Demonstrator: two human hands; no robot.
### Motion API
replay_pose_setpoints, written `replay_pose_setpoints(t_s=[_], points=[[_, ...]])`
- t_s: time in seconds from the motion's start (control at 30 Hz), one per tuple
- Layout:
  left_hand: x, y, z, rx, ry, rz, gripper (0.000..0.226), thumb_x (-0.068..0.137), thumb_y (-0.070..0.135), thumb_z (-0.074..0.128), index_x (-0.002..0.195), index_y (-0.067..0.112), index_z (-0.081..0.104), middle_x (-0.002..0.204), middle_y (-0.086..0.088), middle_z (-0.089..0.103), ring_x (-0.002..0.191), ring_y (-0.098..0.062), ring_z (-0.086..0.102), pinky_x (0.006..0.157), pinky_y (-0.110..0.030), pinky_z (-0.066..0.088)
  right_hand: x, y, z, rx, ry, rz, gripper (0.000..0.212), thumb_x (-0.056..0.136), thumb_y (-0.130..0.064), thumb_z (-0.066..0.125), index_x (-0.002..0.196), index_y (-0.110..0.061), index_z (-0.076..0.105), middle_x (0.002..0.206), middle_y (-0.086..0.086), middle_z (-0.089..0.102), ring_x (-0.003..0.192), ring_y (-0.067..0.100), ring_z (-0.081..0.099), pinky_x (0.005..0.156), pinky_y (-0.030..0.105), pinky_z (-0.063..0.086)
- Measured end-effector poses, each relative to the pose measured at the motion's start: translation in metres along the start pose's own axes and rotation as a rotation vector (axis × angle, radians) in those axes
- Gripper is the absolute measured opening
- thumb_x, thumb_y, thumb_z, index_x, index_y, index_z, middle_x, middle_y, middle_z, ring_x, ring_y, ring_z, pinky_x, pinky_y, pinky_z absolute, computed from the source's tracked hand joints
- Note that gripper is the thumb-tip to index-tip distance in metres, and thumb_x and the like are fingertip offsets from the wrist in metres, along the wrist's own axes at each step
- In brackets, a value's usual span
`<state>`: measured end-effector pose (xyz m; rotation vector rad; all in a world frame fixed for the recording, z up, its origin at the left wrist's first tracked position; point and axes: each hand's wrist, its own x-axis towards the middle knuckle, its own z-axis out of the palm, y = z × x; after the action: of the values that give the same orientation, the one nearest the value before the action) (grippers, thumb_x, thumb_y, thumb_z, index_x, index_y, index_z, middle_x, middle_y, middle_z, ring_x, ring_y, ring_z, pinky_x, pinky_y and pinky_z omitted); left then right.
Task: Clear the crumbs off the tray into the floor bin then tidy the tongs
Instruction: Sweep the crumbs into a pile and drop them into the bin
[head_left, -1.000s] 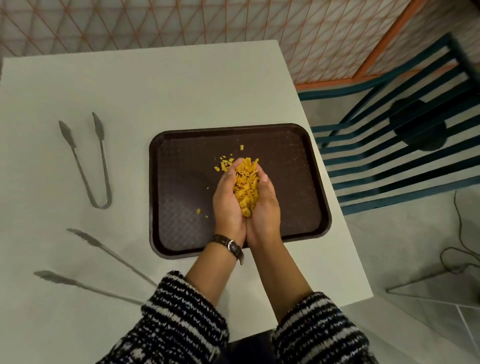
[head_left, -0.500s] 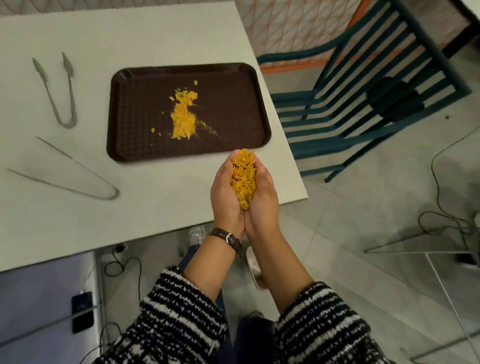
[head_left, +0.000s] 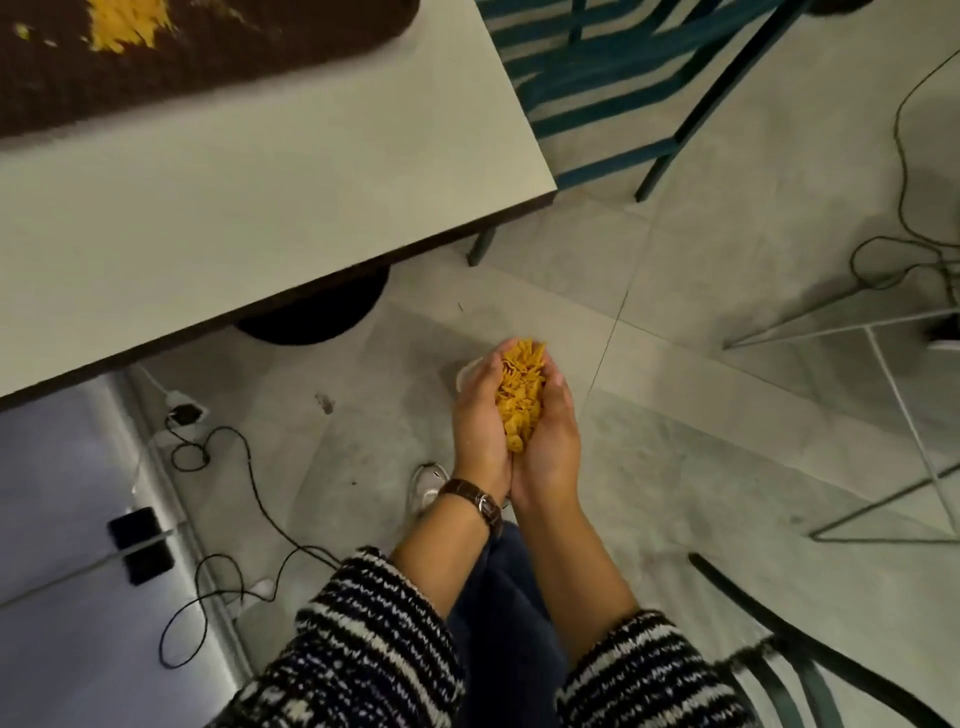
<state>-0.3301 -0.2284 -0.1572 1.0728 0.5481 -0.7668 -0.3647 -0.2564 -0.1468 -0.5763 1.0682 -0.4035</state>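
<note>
My left hand (head_left: 475, 421) and my right hand (head_left: 553, 436) are cupped together, holding a heap of yellow crumbs (head_left: 519, 395) between the palms. They hover above the floor, off the table's near right corner. A pale rim (head_left: 464, 375), perhaps the floor bin, peeks out just beyond my left fingers; the rest of it is hidden. The dark brown tray (head_left: 208, 57) lies at the top left on the white table (head_left: 270, 197), with a pile of yellow crumbs (head_left: 124, 26) still on it. The tongs are out of view.
A teal slatted chair (head_left: 597, 78) stands right of the table. Black cables (head_left: 228, 519) trail over the tiled floor at left, and another cable (head_left: 904, 208) at right. A thin metal frame (head_left: 893, 374) stands on the right. A dark chair edge (head_left: 810, 649) sits at bottom right.
My cupped hands carried the crumbs off the tray, past the table edge and down over the floor. The view swung down and right, so the tongs left the frame.
</note>
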Motion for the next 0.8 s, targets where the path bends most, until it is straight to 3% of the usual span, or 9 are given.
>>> replay_pose_setpoints(t_s=[0.1, 0.23, 0.33, 0.4, 0.47, 0.57, 0.7, 0.8], points=[[0.046, -0.054, -0.016, 0.09, 0.012, -0.078, 0.029, 0.095, 0.018, 0.044, 0.117, 0.006, 0.061, 0.117, -0.016, 0.064, 0.105, -0.026, 0.063, 0.087, -0.034, 0.052, 0.05, 0.038, -0.044, 0.025, 0.061, 0.032, 0.034, 0.101, -0.02, 0.031, 0.121, -0.012, 0.057, 0.109, 0.004, 0.069, 0.103, 0.015, 0.066, 0.09, 0.027, 0.053], [0.115, -0.112, -0.035, 0.142, 0.03, -0.177, 0.026, 0.095, 0.02, 0.043, 0.107, 0.013, 0.065, 0.099, -0.008, 0.07, 0.087, -0.019, 0.068, 0.074, -0.027, 0.055, 0.123, 0.085, -0.084, -0.003, 0.134, 0.069, 0.035, 0.101, -0.02, 0.032, 0.119, -0.01, 0.06, 0.112, 0.009, 0.068, 0.105, 0.02, 0.065, 0.091, 0.031, 0.051], [0.176, -0.15, -0.05, 0.226, 0.067, -0.286, 0.032, 0.096, 0.023, 0.041, 0.111, 0.007, 0.063, 0.093, -0.008, 0.069, 0.081, -0.018, 0.067, 0.07, -0.027, 0.055, 0.189, 0.118, -0.111, 0.039, 0.2, 0.157, 0.04, 0.102, -0.027, 0.028, 0.105, -0.008, 0.063, 0.103, 0.012, 0.067, 0.095, 0.021, 0.065, 0.087, 0.032, 0.051], [0.21, -0.169, -0.062, 0.28, 0.092, -0.335, 0.031, 0.095, 0.021, 0.038, 0.095, 0.006, 0.065, 0.076, -0.005, 0.071, 0.068, -0.014, 0.067, 0.059, -0.021, 0.055, 0.226, 0.134, -0.126, 0.07, 0.235, 0.246, 0.055, 0.101, -0.042, 0.022, 0.112, -0.003, 0.058, 0.105, 0.015, 0.066, 0.096, 0.024, 0.063, 0.086, 0.033, 0.049], [0.234, -0.18, -0.073, 0.354, 0.132, -0.349, 0.03, 0.095, 0.017, 0.037, 0.081, 0.008, 0.061, 0.067, -0.004, 0.069, 0.06, -0.012, 0.065, 0.052, -0.017, 0.052, 0.25, 0.145, -0.139, 0.058, 0.227, 0.313, 0.07, 0.096, -0.055, 0.019, 0.129, -0.001, 0.048, 0.124, 0.018, 0.058, 0.115, 0.03, 0.056, 0.097, 0.038, 0.044], [0.246, -0.188, -0.082, 0.402, 0.159, -0.369, 0.026, 0.095, 0.017, 0.038, 0.094, 0.008, 0.062, 0.087, -0.009, 0.063, 0.076, -0.017, 0.059, 0.064, -0.023, 0.05, 0.263, 0.15, -0.152, 0.051, 0.197, 0.322, 0.074, 0.094, -0.06, 0.021, 0.138, -0.003, 0.041, 0.137, 0.016, 0.051, 0.126, 0.029, 0.049, 0.111, 0.042, 0.034], [0.222, -0.177, -0.075, 0.371, 0.134, -0.393, 0.034, 0.096, 0.018, 0.04, 0.122, 0.001, 0.054, 0.114, -0.014, 0.061, 0.094, -0.02, 0.057, 0.073, -0.027, 0.047, 0.245, 0.135, -0.143, 0.061, 0.196, 0.32, 0.071, 0.095, -0.058, 0.023, 0.14, -0.005, 0.037, 0.139, 0.016, 0.048, 0.128, 0.028, 0.046, 0.111, 0.041, 0.034], [0.185, -0.146, -0.052, 0.317, 0.124, -0.39, 0.035, 0.097, 0.018, 0.039, 0.122, 0.001, 0.055, 0.108, -0.012, 0.062, 0.096, -0.02, 0.057, 0.069, -0.024, 0.05, 0.207, 0.108, -0.122, 0.043, 0.194, 0.319, 0.062, 0.099, -0.048, 0.024, 0.135, -0.001, 0.041, 0.129, 0.016, 0.055, 0.123, 0.026, 0.05, 0.103, 0.035, 0.038]])
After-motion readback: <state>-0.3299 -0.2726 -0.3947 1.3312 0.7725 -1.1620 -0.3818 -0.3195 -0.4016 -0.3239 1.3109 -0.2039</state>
